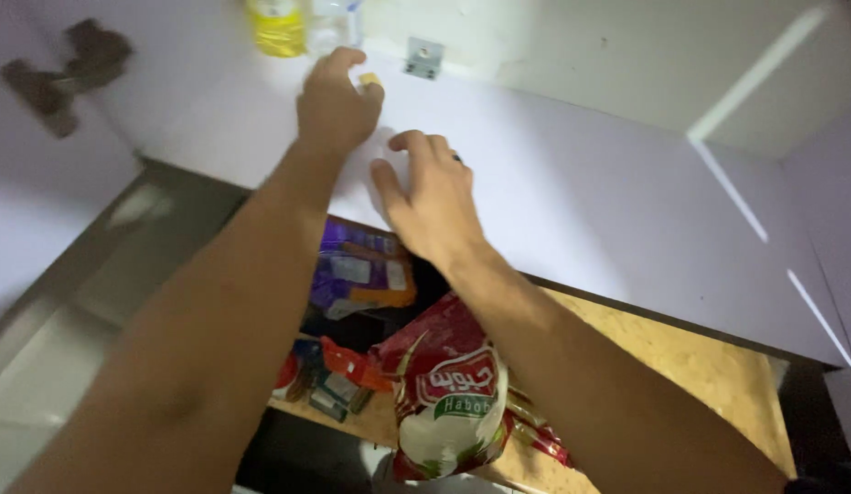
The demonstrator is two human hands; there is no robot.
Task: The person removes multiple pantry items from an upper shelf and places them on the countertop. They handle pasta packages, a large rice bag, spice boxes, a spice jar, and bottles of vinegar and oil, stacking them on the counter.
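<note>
My left hand reaches far back on a white shelf, its fingers curled. A small tan piece sits at its fingertips; I cannot tell whether the hand grips it. A yellow bottle and a clear bottle stand just behind that hand. My right hand lies nearer the shelf's front edge, palm down and fingers spread, holding nothing.
A metal bracket is fixed to the back wall. Below the shelf lie a red and white bag, a purple package and small packets on a chipboard surface. A cabinet hinge is at the left.
</note>
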